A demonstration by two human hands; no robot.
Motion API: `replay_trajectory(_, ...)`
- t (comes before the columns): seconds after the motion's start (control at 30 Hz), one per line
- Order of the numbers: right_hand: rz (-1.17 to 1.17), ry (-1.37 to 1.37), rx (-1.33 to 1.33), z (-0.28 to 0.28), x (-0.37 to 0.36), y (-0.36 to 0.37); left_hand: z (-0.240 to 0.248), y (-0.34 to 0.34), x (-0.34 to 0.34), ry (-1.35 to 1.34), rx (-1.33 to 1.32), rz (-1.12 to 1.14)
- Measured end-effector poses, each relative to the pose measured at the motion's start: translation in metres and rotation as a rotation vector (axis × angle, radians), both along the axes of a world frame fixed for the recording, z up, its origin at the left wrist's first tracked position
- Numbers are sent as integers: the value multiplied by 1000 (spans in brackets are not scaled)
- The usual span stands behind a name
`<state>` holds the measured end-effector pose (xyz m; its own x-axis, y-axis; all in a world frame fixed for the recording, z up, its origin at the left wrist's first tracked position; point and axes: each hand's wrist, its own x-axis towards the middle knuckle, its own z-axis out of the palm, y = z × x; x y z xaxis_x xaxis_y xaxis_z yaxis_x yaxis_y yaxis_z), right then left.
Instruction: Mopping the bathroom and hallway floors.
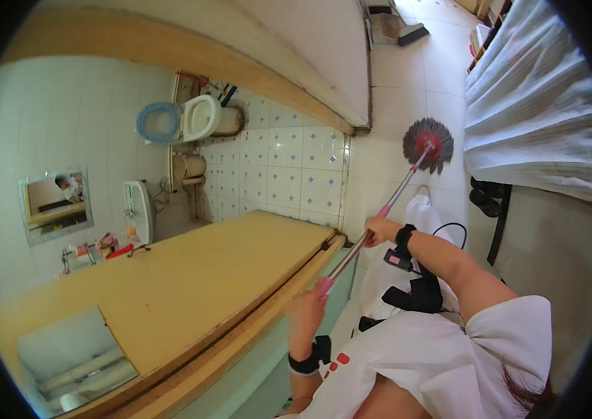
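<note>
A long-handled mop slants across the view, its silver pole (349, 264) fitted with pink sleeves. Its round grey mop head (418, 131) with a red hub rests on the pale floor tiles. My right hand (382, 231) is wrapped round the middle of the pole. Lower down and to the left, my left hand (306, 311) grips the pole's upper end and looks slightly blurred. Black straps circle both wrists.
A yellow door (240, 255) stands close on my left, opening into a bathroom with a toilet (200, 119) and washbasin (143, 209). A white curtain (526, 112) hangs at the right above dark shoes (484, 200). A dustpan (386, 29) sits far ahead.
</note>
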<state>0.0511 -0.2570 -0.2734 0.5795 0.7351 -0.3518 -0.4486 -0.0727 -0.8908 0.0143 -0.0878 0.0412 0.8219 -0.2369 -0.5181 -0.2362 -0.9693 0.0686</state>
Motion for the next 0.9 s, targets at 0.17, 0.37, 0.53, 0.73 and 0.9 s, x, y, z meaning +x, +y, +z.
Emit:
replay_trajectory(0.17,-206,1321,65,51,-5,110,43,65,-33,-94,107,76)
replay_trajectory(0.37,-36,1343,-90,80,-11,192,74,97,-77,-144,306,232)
replay_trajectory(0.53,176,1054,-16,85,9,217,67,99,-86,-192,306,444)
replay_trajectory(0.73,80,891,-188,89,42,242,-12,114,-58,-195,271,530)
replay_trajectory(0.9,-179,979,-197,62,59,256,-26,129,-30,-278,124,619)
